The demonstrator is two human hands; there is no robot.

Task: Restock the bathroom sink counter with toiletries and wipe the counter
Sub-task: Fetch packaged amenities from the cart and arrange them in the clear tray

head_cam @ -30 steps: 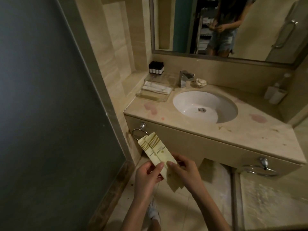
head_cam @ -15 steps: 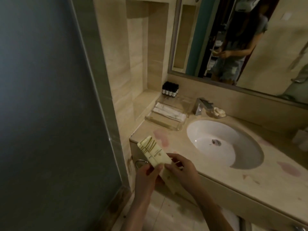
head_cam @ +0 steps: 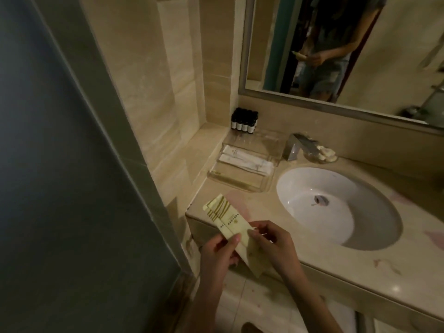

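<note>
I hold a small stack of cream toiletry packets [head_cam: 227, 218] with gold stripes in front of the counter's left front corner. My left hand [head_cam: 216, 257] grips them from below with the thumb on top. My right hand [head_cam: 271, 246] pinches their lower end. The beige marble counter [head_cam: 360, 272] carries pink stains. At its back left stands a clear acrylic tray [head_cam: 242, 182] holding white packets [head_cam: 245, 159], with several small dark bottles [head_cam: 243, 120] behind it.
A white round basin [head_cam: 336, 207] sits in the counter, with a chrome faucet [head_cam: 296, 145] and a soap dish [head_cam: 325, 153] behind it. A mirror [head_cam: 348, 51] hangs above. A dark glass partition [head_cam: 60, 188] stands on the left.
I have come closer to the counter and the view has swung left. The packets, held in both hands throughout, are now at the counter's left front corner.
</note>
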